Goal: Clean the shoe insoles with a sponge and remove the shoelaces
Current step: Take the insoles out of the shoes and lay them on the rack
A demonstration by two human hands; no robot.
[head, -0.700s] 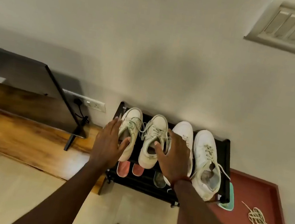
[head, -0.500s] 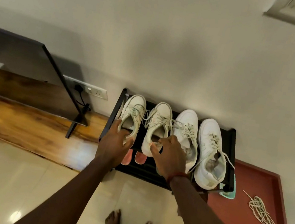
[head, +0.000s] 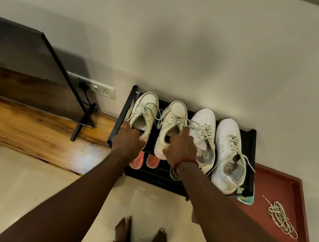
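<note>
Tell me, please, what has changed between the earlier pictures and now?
The left hand slid back from the side of the leftmost shoe to its heel, which it now grips. The right hand slid back too, its fingers now hooked into the opening of the second shoe. Both shoes stayed on the rack, and the loose lace on the red mat.

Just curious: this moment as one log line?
left hand grips leftmost shoe | right hand grips second shoe | both on rack
</note>
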